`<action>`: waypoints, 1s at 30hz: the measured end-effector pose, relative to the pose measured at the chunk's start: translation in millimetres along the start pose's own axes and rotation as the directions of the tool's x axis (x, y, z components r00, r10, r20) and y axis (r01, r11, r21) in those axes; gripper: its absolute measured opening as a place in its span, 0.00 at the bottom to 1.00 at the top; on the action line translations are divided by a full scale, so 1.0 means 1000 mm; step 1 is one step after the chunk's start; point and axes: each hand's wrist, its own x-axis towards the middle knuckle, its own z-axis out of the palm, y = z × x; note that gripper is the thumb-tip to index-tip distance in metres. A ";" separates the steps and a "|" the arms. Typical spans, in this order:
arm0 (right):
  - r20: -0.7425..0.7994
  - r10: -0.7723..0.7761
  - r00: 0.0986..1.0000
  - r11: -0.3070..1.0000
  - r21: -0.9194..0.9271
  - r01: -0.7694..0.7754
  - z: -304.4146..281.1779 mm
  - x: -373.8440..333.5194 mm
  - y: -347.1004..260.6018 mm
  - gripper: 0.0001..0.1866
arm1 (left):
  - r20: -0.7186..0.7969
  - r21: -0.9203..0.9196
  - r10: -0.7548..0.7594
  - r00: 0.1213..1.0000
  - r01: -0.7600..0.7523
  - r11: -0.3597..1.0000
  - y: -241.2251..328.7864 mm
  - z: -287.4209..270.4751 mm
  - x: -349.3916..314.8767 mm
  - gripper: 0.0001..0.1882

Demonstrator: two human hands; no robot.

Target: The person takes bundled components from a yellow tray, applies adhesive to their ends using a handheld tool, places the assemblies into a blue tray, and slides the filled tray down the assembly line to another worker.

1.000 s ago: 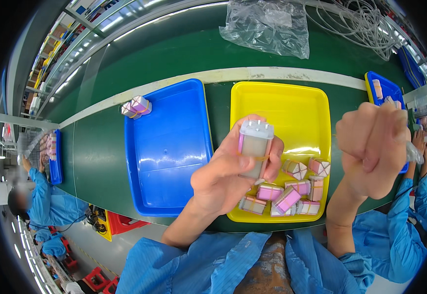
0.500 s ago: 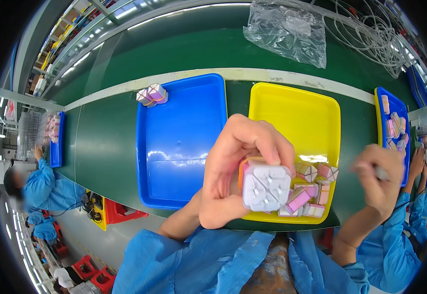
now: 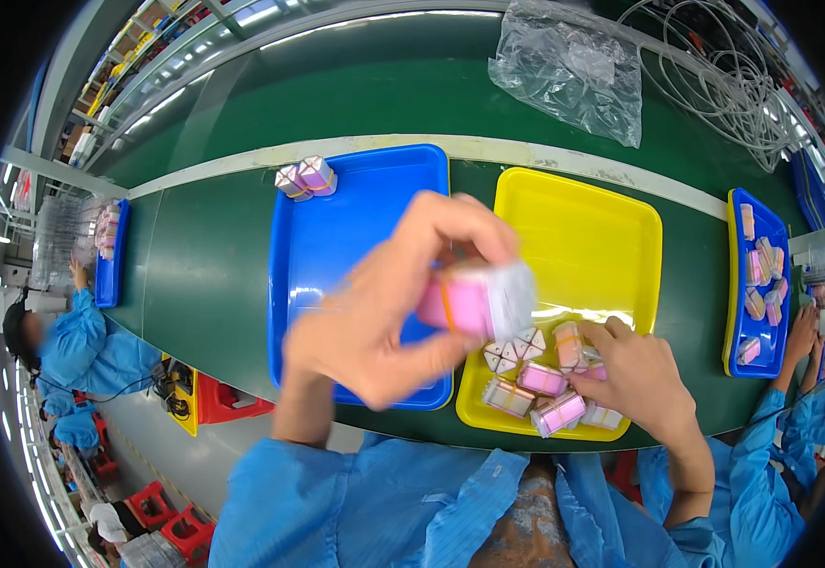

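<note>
The right hand (image 3: pixel 635 379) has been lowered onto the packets (image 3: pixel 545 393) at the yellow tray's (image 3: pixel 611 237) near edge (fingers curled); a pink box (image 3: pixel 477 301) is gripped by the left hand (image 3: pixel 384 303) above the bare blue tray (image 3: pixel 356 227).

Left hand (image 3: pixel 375 312) raised, fingers curled in a grip; right hand (image 3: pixel 635 374) lowered, palm down.

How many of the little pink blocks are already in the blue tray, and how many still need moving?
Looks barely started. The blue tray holds only two small pink blocks at its far corner. In hand: the left hand holds one pink block up, blurred, while the right hand rests on the pile of pink blocks in the yellow tray. Left: that pile, several blocks; an exact count is hard.
</note>
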 end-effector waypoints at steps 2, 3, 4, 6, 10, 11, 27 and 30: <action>-0.031 -0.031 0.999 0.999 0.007 0.031 0.002 0.004 -0.003 0.30 | 0.136 0.631 -0.052 0.989 -0.046 0.774 0.010 -0.035 0.008 0.24; -0.063 -0.063 0.996 0.998 0.013 0.064 0.004 0.006 -0.003 0.30 | 0.090 0.741 -0.055 0.994 -0.030 0.671 0.008 -0.047 0.009 0.22; -0.067 -0.072 0.995 0.997 0.016 0.074 0.007 0.012 -0.005 0.30 | 0.008 0.837 -0.131 0.991 0.065 0.543 0.008 -0.064 0.006 0.22; -0.122 -0.162 0.979 0.985 0.042 0.168 0.016 0.022 -0.006 0.30 | -0.171 0.812 -0.282 0.944 0.298 0.502 0.002 -0.096 0.005 0.22; 0.010 -0.089 0.996 0.973 0.217 0.084 -0.003 0.040 0.000 0.32 | -0.220 0.926 -0.301 0.928 0.295 0.234 -0.028 -0.127 0.012 0.20; -0.129 -0.172 0.977 0.928 0.313 0.204 -0.011 0.043 0.002 0.33 | -0.194 0.962 -0.330 0.924 0.244 0.118 -0.037 -0.135 0.012 0.20; -0.810 -0.347 0.473 0.475 0.283 0.833 -0.051 0.077 -0.014 0.44 | -0.236 -0.511 -0.367 0.900 0.207 0.834 -0.008 0.031 0.014 0.24; -0.821 -0.421 0.385 0.588 0.077 0.805 -0.049 0.076 -0.020 0.47 | -0.263 -0.307 -0.311 0.913 0.226 0.925 0.013 0.056 0.028 0.23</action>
